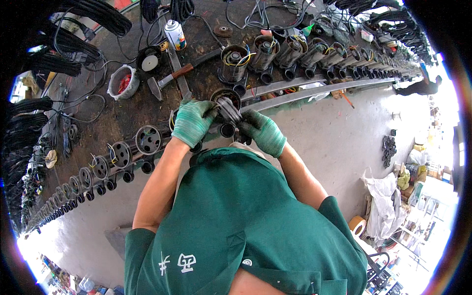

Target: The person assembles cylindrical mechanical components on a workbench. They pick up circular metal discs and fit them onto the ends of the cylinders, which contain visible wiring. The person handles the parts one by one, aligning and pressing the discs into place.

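My left hand [193,121], in a green knitted glove, has its fingers closed at the left side of a dark, ribbed metal part [228,110]. On the part's right side my right hand [266,132], gloved alike, grips with darkened fingertips. The part sits tilted over the mouth of a round metal motor housing [225,94] at the bench's near edge. A short black tube [227,130] sticks out just below it. My fingers hide some of the part and the housing.
Open motor housings with wires [234,63] line the edge to the right; housings with holed round covers [148,140] run left. On the wooden bench [105,118] lie a hammer [169,78], a white tub with red pieces [123,82], a spray can [175,35] and black cables [98,17].
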Action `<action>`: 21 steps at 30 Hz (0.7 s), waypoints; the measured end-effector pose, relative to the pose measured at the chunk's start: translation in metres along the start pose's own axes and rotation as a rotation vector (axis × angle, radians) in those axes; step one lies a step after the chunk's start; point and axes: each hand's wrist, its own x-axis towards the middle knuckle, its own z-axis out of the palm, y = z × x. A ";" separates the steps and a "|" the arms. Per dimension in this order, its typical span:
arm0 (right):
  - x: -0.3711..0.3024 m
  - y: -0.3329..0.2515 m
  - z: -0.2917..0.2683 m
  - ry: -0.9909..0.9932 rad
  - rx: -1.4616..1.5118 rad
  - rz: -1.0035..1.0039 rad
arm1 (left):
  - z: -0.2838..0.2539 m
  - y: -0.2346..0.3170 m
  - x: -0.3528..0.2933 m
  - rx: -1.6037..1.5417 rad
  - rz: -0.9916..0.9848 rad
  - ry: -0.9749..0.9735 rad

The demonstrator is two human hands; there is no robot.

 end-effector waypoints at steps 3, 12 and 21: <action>0.002 -0.006 0.007 0.040 -0.332 -0.078 | 0.003 -0.003 -0.001 0.005 -0.090 -0.023; 0.016 0.004 0.010 0.017 -0.955 -0.411 | -0.012 -0.020 -0.008 0.101 -0.042 -0.030; 0.014 -0.015 -0.008 -0.085 -1.204 -0.468 | -0.014 0.018 0.023 0.156 -0.016 -0.162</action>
